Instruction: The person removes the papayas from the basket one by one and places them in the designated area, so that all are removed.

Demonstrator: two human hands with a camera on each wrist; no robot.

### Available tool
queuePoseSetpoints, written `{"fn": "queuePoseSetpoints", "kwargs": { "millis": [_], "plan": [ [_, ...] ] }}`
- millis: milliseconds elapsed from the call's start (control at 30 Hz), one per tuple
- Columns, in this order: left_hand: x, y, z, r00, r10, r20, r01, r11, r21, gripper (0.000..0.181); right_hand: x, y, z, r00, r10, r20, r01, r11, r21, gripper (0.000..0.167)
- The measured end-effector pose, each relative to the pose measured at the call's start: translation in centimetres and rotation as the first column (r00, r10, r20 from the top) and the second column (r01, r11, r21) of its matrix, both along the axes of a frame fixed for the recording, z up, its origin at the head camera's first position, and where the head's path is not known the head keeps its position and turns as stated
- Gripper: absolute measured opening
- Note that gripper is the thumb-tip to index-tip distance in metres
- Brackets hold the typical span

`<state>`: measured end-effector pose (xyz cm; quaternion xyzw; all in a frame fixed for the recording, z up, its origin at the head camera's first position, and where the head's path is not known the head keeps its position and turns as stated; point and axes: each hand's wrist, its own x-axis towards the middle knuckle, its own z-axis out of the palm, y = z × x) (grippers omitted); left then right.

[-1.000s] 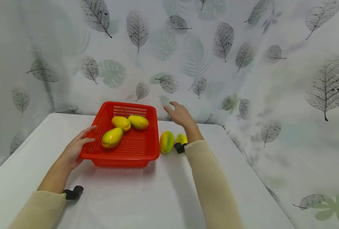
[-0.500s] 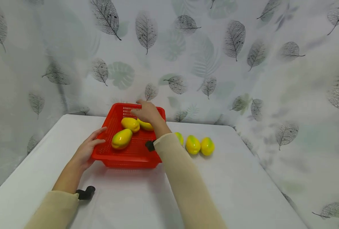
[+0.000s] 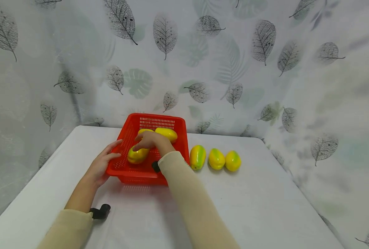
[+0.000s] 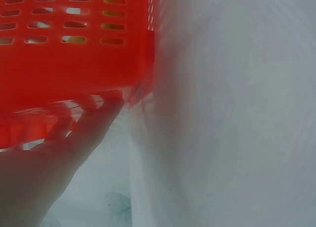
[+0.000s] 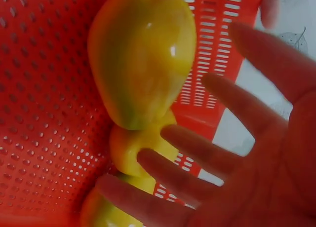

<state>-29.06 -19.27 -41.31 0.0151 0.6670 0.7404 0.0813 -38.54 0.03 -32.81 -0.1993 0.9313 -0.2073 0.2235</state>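
Note:
A red plastic basket (image 3: pixel 137 174) stands on the white table with three yellow, papaya-shaped fruits inside. My left hand (image 3: pixel 101 165) holds the basket's left rim, fingers reaching over the edge; in the left wrist view the hand (image 4: pixel 69 150) lies along the rim, with some fingers hidden. Over the basket is my right hand (image 3: pixel 153 141), just above the nearest fruit (image 3: pixel 137 156). In the right wrist view its fingers are spread and hold nothing, beside the large fruit (image 5: pixel 140 59). Behind the hand lie a partly covered fruit (image 3: pixel 145 131) and another fruit (image 3: pixel 167 134).
Right of the basket, three more yellow-green fruits lie in a row: a longer fruit (image 3: pixel 198 157) close to the basket wall, a middle fruit (image 3: pixel 216 159) and an outer fruit (image 3: pixel 233 160). A leaf-patterned curtain (image 3: pixel 184 69) borders the table (image 3: pixel 253 204) behind and on the right.
My right hand has come left from above the loose fruits into the basket, then down towards the nearest fruit. The left hand stays at the rim. The whole view has shifted slightly.

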Motion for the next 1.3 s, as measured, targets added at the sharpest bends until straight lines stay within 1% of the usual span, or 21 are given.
{"fn": "queuePoseSetpoints", "kwargs": {
  "millis": [67,167,233,333,400,467,500,600,700,767,800,900,967,1067,1200,1300],
  "plan": [
    [0.0,0.1,0.0,1.000,0.001,0.000,-0.001,1.000,0.000,0.061,0.0,-0.1,-0.1,0.999,0.011,0.050,-0.013,1.000,0.028,0.057],
    [0.0,0.1,-0.1,1.000,0.007,0.002,-0.007,1.000,-0.005,0.061,0.0,-0.2,-0.2,0.995,0.039,0.087,-0.045,0.997,0.067,0.054],
    [0.1,0.1,-0.1,1.000,0.009,0.001,-0.009,1.000,-0.011,0.062,0.0,-0.3,-0.2,0.992,0.039,0.116,-0.047,0.997,0.069,0.050],
    [0.1,0.1,0.0,1.000,0.011,-0.002,-0.011,1.000,-0.020,0.063,0.2,-0.4,-0.2,0.982,-0.008,0.189,-0.003,0.998,0.060,0.044],
    [0.1,0.2,0.1,1.000,0.008,-0.003,-0.008,1.000,-0.020,0.062,0.3,-0.2,-0.1,0.971,-0.058,0.233,0.046,0.997,0.058,0.042],
    [0.1,0.3,0.2,1.000,0.006,0.003,-0.006,1.000,-0.021,0.062,0.5,-0.1,0.0,0.961,-0.104,0.257,0.091,0.994,0.063,0.041],
    [0.1,0.3,0.2,1.000,0.005,0.006,-0.005,1.000,-0.021,0.062,0.5,0.0,0.0,0.961,-0.111,0.255,0.097,0.993,0.067,0.040],
    [0.1,0.3,0.1,1.000,0.002,0.016,-0.002,1.000,-0.022,0.061,0.6,0.6,-0.1,0.967,-0.104,0.232,0.094,0.994,0.057,0.040],
    [0.0,0.1,0.0,1.000,-0.006,0.015,0.006,1.000,-0.019,0.060,0.7,1.3,0.2,0.982,-0.061,0.181,0.058,0.998,0.024,0.041],
    [0.0,0.0,0.1,1.000,-0.009,0.013,0.009,1.000,-0.020,0.061,0.8,1.7,0.7,0.990,-0.037,0.139,0.040,0.999,-0.016,0.040],
    [0.0,-0.1,0.1,1.000,-0.010,0.010,0.011,1.000,-0.020,0.060,0.9,1.8,1.1,0.994,-0.018,0.105,0.021,0.999,-0.026,0.040],
    [0.0,-0.1,0.1,1.000,-0.015,0.010,0.016,1.000,-0.026,0.060,1.2,2.5,2.3,1.000,0.015,0.021,-0.013,0.998,-0.060,0.039],
    [0.1,-0.2,0.1,1.000,-0.015,0.011,0.016,0.999,-0.029,0.061,1.4,3.0,3.2,0.999,0.031,-0.027,-0.033,0.996,-0.080,0.039],
    [0.2,-0.2,0.0,1.000,-0.019,0.015,0.020,1.000,-0.024,0.060,1.7,4.3,4.7,0.996,0.031,-0.083,-0.039,0.994,-0.099,0.039],
    [0.3,-0.3,0.1,1.000,-0.028,0.013,0.029,1.000,-0.013,0.059,2.0,6.9,6.3,0.988,0.044,-0.150,-0.059,0.993,-0.098,0.035],
    [0.2,-0.2,0.3,0.999,-0.039,0.003,0.039,0.999,-0.012,0.059,2.2,9.3,7.1,0.982,0.042,-0.183,-0.060,0.993,-0.098,0.035]
  ]
}}
